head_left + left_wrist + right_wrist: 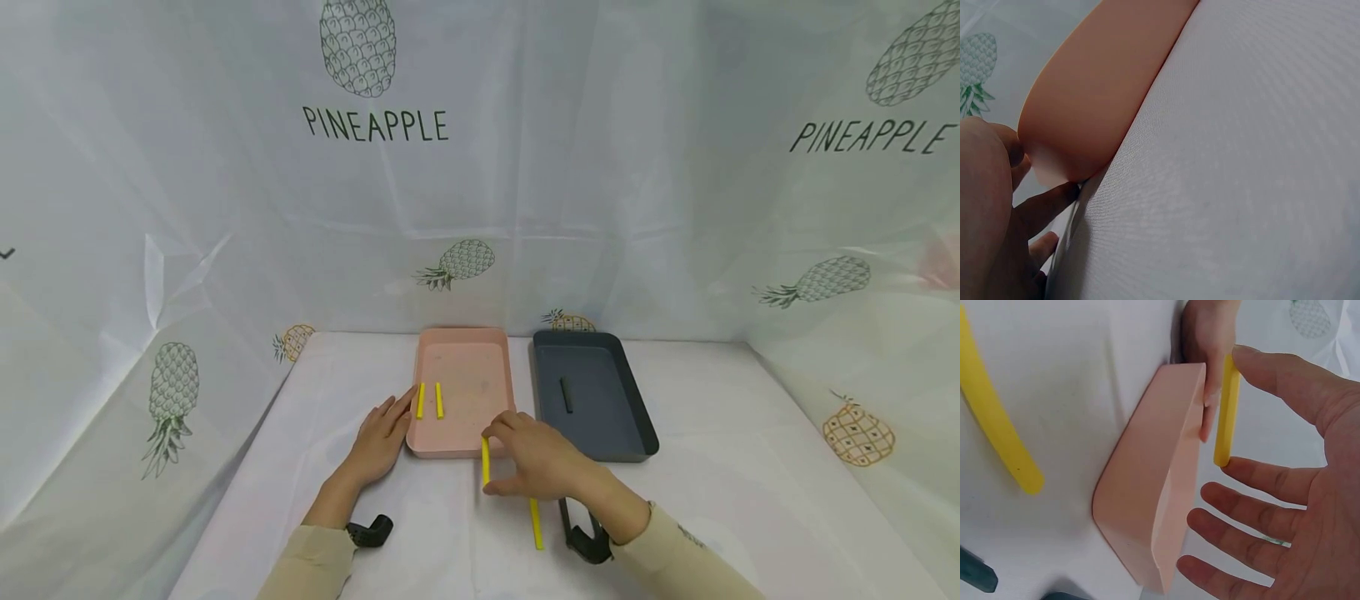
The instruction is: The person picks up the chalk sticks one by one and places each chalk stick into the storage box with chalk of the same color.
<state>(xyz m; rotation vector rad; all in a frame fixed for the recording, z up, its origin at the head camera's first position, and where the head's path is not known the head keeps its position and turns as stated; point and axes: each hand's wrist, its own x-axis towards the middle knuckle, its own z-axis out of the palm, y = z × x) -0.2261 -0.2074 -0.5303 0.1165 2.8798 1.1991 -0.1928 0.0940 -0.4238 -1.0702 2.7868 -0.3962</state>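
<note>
At the near side of the white table (435,550), reading the clock in the head view with the held stick at its centre, a loose yellow stick (536,523) lies between four and five o'clock, beside the right forearm; the right-wrist view also shows a dark green stick (977,572) on the table, toward eight o'clock of that view. At the centre, the right hand (536,454) pinches the held stick (486,467), a yellow one, end to end between thumb and index finger, its other three fingers loosely spread. This held stick shows at the near edge of the pink tray (468,358); how high it is above the table I cannot tell. At about nine o'clock the left hand (378,442) has its fingers mostly straight, fingertips touching the left side of that tray, with nothing pinched. The tray itself reaches away toward eleven and twelve, and inside it, around half past ten, two yellow sticks (439,401) lie apart, roughly parallel. At two o'clock a dark grey tray (600,425) sits just beside the pink one, holding one dark stick (566,395). Farthest, at twelve, hangs a white sheet (555,183) printed with pineapples.
</note>
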